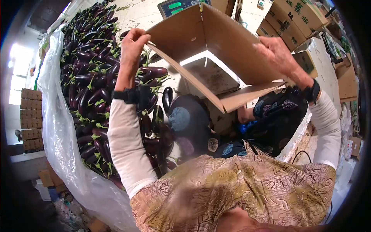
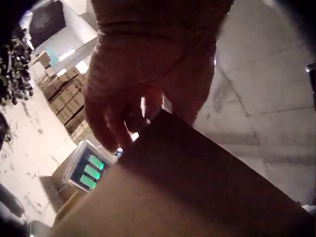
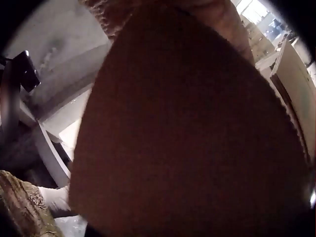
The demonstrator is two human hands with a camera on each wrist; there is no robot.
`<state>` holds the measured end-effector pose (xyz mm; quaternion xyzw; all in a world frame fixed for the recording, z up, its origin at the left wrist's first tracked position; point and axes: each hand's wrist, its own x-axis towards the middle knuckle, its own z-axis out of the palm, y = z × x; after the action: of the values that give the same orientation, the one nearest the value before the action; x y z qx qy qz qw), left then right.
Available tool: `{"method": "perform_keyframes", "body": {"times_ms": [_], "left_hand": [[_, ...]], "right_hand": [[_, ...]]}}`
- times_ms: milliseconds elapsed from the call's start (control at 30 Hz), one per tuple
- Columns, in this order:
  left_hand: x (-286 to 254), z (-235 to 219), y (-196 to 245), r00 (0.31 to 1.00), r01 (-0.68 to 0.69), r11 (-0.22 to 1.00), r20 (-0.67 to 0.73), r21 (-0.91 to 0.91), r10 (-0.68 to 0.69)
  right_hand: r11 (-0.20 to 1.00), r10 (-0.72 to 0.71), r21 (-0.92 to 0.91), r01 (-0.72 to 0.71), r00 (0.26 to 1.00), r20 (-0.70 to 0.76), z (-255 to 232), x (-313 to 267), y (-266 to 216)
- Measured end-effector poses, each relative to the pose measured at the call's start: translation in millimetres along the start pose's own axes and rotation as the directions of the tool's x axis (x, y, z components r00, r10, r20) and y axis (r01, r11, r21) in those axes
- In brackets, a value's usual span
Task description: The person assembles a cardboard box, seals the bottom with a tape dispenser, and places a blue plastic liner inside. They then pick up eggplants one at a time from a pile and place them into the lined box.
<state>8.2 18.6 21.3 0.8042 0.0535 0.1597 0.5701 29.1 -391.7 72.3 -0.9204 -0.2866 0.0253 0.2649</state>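
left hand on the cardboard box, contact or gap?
Touching. In the head view the left hand grips the cardboard box at its corner edge; the left wrist view shows fingers curled over the cardboard rim.

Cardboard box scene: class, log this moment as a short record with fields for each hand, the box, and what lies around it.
left hand: left hand grips the box's left edge
right hand: right hand grips the box's right side
box: cardboard box, open, held tilted above the scale platform
display: scale display with green digits, behind the box
left side: eggplants piled on a clear plastic sheet
background: stacked cartons
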Motion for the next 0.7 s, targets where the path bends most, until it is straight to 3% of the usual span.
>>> {"method": "perform_keyframes", "body": {"times_ms": [100,133,167,200,233,400,467,500,600,633,667,700], "left_hand": [[-18,0,44,0.906,-0.034,0.99,0.423,0.14,-0.028],[-21,7,45,0.862,-0.133,0.967,0.507,0.218,0.005],[-26,13,48,0.83,-0.171,0.922,0.556,0.347,-0.056],[-35,20,62,0.797,-0.213,0.858,0.591,0.467,-0.123],[-31,21,46,0.791,-0.169,0.922,0.606,0.348,-0.084],[-29,30,51,0.741,-0.12,0.936,0.657,0.331,-0.137],[-34,36,53,0.667,-0.077,0.926,0.71,0.369,-0.227],[-36,40,54,0.581,-0.093,0.937,0.783,0.336,-0.223],[-44,68,52,0.588,-0.236,0.9,0.791,0.368,-0.17],[-36,71,53,0.529,-0.154,0.923,0.818,0.354,-0.226],[-30,75,53,0.459,-0.065,0.938,0.845,0.34,-0.275],[-30,79,52,0.397,0.167,0.943,0.855,0.289,-0.333]], "right_hand": [[0.987,-0.155,0.026,0.156,0.987,-0.047,6,27,14],[0.988,-0.151,0.028,0.153,0.987,-0.049,14,34,16],[0.984,-0.179,-0.019,0.178,0.984,-0.01,22,41,15],[0.976,-0.207,-0.064,0.208,0.978,0.032,29,49,16],[0.98,-0.191,-0.038,0.193,0.98,0.063,33,57,19],[0.975,-0.223,0.022,0.222,0.965,0.135,24,76,39],[0.988,-0.136,0.106,0.113,0.962,0.239,15,78,41],[0.98,-0.194,0.099,0.174,0.945,0.263,16,82,42],[0.971,-0.231,0.124,0.204,0.933,0.276,21,90,40],[0.965,-0.24,0.17,0.201,0.937,0.255,22,91,39],[0.974,-0.223,0.086,0.207,0.938,0.265,19,91,40],[0.966,-0.255,0.104,0.236,0.932,0.258,17,89,38]]}}
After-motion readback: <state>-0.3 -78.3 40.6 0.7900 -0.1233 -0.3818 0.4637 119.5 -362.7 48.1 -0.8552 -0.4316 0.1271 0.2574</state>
